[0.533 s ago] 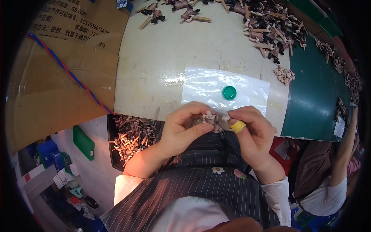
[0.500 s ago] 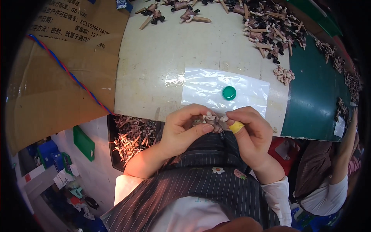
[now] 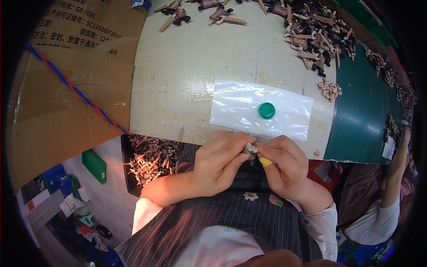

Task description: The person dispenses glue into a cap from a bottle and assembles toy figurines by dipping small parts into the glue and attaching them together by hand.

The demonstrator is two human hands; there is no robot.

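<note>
A small figurine (image 3: pixel 251 149) with a pale top and a brownish body is pinched between my two hands, just in front of the table edge. My left hand (image 3: pixel 218 163) is closed round its left side and hides most of it. From the other side, my right hand (image 3: pixel 288 165) presses thumb and forefinger on the pale part; whether a separate small piece is in that pinch is hidden. A yellow wrap (image 3: pixel 265 161) covers the right thumb's tip. Beyond my hands, a green bottle cap (image 3: pixel 267 110) sits on a clear plastic bag (image 3: pixel 235 104) lying flat.
Many figurines with wooden-looking pieces (image 3: pixel 311 42) heap at the far right, with a small pile of pale parts (image 3: pixel 329 90) nearer. A cardboard box (image 3: pixel 75 102) stands left. Below the table edge is a black bin of figurines (image 3: pixel 153 162). Another person's arm (image 3: pixel 400 164) reaches in at right.
Both hands have come closer together and lowered slightly toward me. The figurine is now more covered by my fingers. The table things appear shifted a little in view.
</note>
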